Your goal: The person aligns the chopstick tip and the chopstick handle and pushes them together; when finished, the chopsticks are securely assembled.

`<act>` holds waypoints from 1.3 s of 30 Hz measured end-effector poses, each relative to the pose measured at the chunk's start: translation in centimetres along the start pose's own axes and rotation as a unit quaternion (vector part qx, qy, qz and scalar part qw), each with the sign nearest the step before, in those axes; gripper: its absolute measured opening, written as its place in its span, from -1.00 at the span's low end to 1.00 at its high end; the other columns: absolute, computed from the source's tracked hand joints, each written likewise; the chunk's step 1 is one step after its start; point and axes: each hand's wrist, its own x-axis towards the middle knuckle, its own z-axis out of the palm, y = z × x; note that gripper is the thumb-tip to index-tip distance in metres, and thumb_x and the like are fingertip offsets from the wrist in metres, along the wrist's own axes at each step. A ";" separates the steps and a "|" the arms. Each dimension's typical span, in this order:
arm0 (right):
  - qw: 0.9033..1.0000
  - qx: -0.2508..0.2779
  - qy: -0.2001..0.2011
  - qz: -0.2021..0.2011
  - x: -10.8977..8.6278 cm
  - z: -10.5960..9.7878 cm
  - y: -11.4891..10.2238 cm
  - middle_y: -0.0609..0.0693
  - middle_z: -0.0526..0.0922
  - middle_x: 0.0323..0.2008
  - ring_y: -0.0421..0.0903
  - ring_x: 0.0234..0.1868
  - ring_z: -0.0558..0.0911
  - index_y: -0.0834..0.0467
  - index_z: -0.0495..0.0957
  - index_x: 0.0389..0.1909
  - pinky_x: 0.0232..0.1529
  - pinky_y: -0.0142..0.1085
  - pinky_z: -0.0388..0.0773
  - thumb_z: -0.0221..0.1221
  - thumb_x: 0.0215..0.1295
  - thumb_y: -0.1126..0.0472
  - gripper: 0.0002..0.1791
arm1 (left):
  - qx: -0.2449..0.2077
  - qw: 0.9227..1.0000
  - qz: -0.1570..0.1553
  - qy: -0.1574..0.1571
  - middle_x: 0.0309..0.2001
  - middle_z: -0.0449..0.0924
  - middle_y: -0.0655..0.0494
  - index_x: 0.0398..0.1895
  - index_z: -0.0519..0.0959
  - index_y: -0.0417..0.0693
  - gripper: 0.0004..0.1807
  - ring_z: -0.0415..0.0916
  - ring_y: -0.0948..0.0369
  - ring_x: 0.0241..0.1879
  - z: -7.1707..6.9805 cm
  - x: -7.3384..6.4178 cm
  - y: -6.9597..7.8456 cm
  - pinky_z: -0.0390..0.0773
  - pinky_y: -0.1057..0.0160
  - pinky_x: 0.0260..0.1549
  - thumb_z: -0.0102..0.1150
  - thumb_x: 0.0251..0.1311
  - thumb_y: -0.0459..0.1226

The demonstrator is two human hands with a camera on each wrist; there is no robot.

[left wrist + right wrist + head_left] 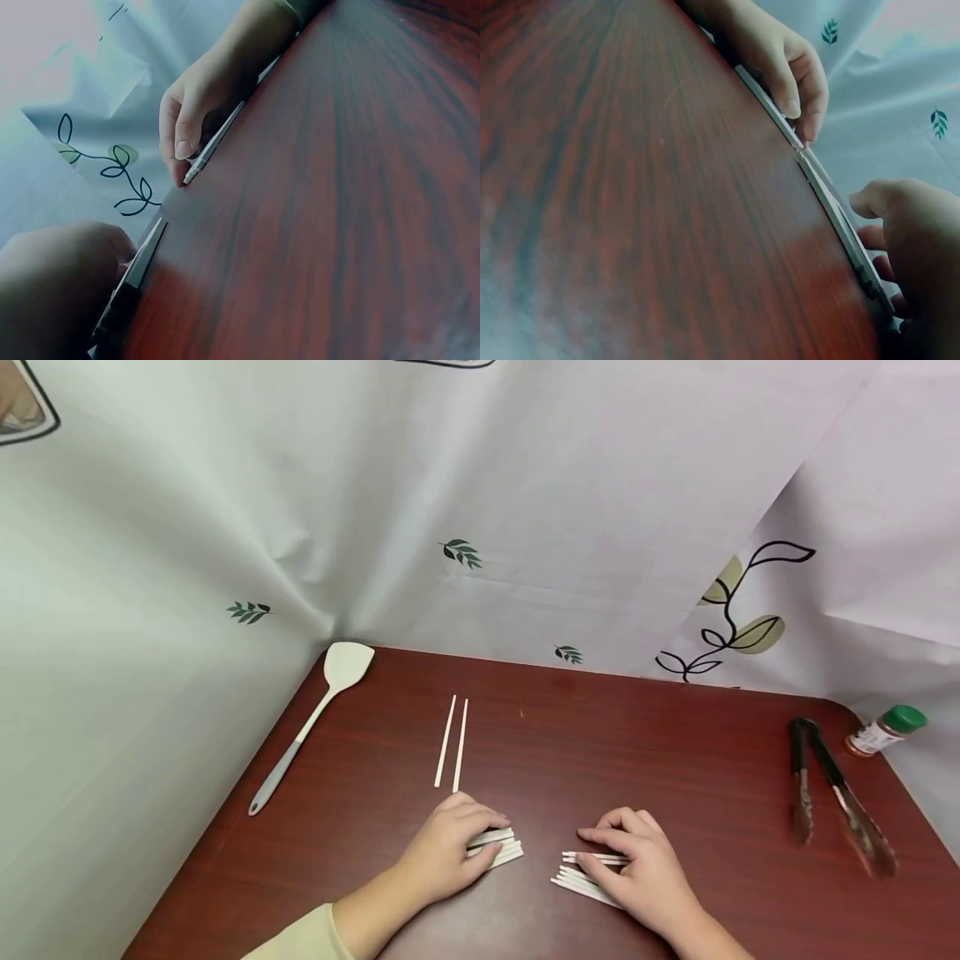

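Observation:
My left hand (453, 847) lies curled over a bundle of white chopsticks (510, 853), thumb across them and fingertips along the far side; their tips point right. Opposite it, my right hand (641, 864) hovers low over a second, slightly fanned bundle of chopsticks (581, 885), tips pointing left. In the right wrist view the right thumb (870, 201) stands apart from the chopsticks (840, 225), with the fingers beyond them. A short gap separates the bundles in the head view. Palms hide the bundles' outer ends.
Two single chopsticks (446, 742) lie beyond my left hand. A white spatula (348, 667) with a grey handle rests along the left edge. Black-handled metal tongs (855, 818) and a green-capped jar (877, 735) are on the right. Patterned cloth (525, 527) hangs behind the dark red table (637, 735).

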 end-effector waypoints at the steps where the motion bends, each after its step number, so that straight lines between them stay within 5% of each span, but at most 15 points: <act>1: 1.000 0.002 -0.005 0.001 0.0 0.0 0.0 -0.35 0.61 -0.19 -0.29 -0.19 0.46 -0.11 0.86 -0.17 -0.10 -0.41 0.32 0.66 -0.11 0.16 -0.61 | -0.003 1.000 0.003 0.004 -0.09 0.78 0.30 -0.08 0.78 0.03 -0.72 0.61 0.27 -0.13 0.0 0.0 0.0 0.54 0.25 -0.03 0.53 0.10 -0.29; 7: 1.000 0.016 -0.013 -0.018 -0.2 0.0 0.1 -0.40 0.59 -0.23 -0.29 -0.17 0.46 -0.17 0.87 -0.23 -0.05 -0.30 0.31 0.69 -0.21 0.16 -0.58 | -0.025 1.000 0.007 0.016 -0.15 0.79 0.34 -0.17 0.80 0.05 -0.76 0.60 0.33 -0.21 0.1 -0.1 0.0 0.54 0.36 -0.14 0.56 0.08 -0.34; 15: 0.998 0.042 -0.019 -0.032 0.1 0.1 0.2 -0.43 0.59 -0.31 -0.30 -0.20 0.45 -0.27 0.85 -0.37 -0.05 -0.33 0.21 0.68 -0.19 0.21 -0.63 | -0.069 0.995 -0.062 0.022 -0.25 0.78 0.38 -0.23 0.79 0.09 -0.73 0.52 0.37 -0.30 0.3 -0.2 0.4 0.48 0.47 -0.22 0.61 0.00 -0.36; 28: 0.995 0.035 -0.053 0.076 0.1 -0.4 -1.3 -0.51 0.56 -0.33 -0.34 -0.18 0.43 -0.33 0.76 -0.43 -0.01 -0.28 0.15 0.65 -0.09 0.21 -0.64 | -0.110 0.977 -0.180 -0.015 -0.41 0.56 0.42 -0.31 0.77 0.20 -0.72 0.45 0.40 -0.37 -0.2 0.1 0.9 0.51 0.38 -0.32 0.66 -0.02 -0.34; 39: 0.996 0.019 -0.042 0.072 0.0 -0.2 -1.3 -0.50 0.58 -0.28 -0.33 -0.18 0.43 -0.35 0.71 -0.41 -0.03 -0.28 0.16 0.60 0.02 0.24 -0.62 | -0.096 0.980 -0.176 0.005 -0.44 0.51 0.47 -0.37 0.71 0.24 -0.69 0.41 0.44 -0.38 -0.1 0.1 0.8 0.48 0.40 -0.34 0.68 -0.06 -0.32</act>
